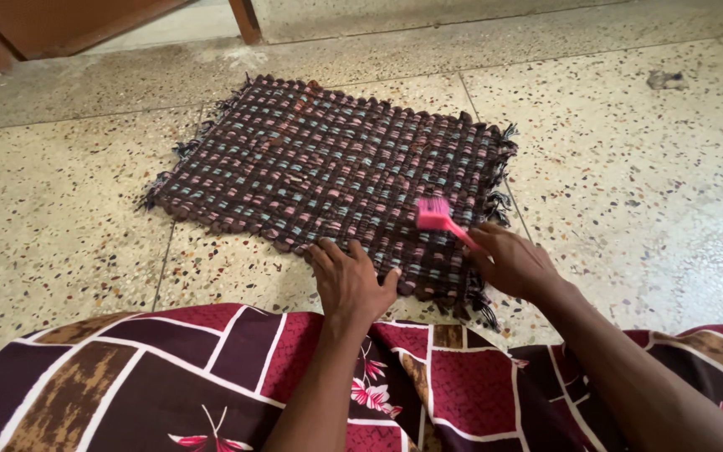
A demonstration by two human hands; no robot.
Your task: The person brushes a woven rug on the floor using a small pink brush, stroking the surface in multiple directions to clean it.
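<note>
**A:** What lay closest to the camera?

**B:** A patterned cloth (211,377) in maroon, brown and dark purple blocks edged in white covered the person's lap along the bottom of the view. Both bare forearms reached forward over it.

**A:** What were the hands doing?

**B:** The left hand (349,280) lay palm down with its fingers (328,254) spread flat, pressing on the near edge of a woven mat (328,159); it gripped nothing. The right hand (512,264) was just beside it, to the right, with its fingers curled closed around the handle of a small pink brush (438,216). The brush angled up and to the left from the hand, and its bristled head rested on the mat near the right edge.

**A:** Describe the mat.

**B:** It was rectangular, woven from thick strips in dark brown, pink and pale blue, with frayed tassels at the corners and sides. It lay flat on the floor (646,184), turned slightly askew, directly in front of the person.

**A:** And beyond it?

**B:** The floor was speckled terrazzo in cream with dark chips, divided by thin lines. A small dark scrap (665,80) lay well apart, at the far right. At the top left stood brown wooden furniture (60,21), one leg touching the floor.
</note>
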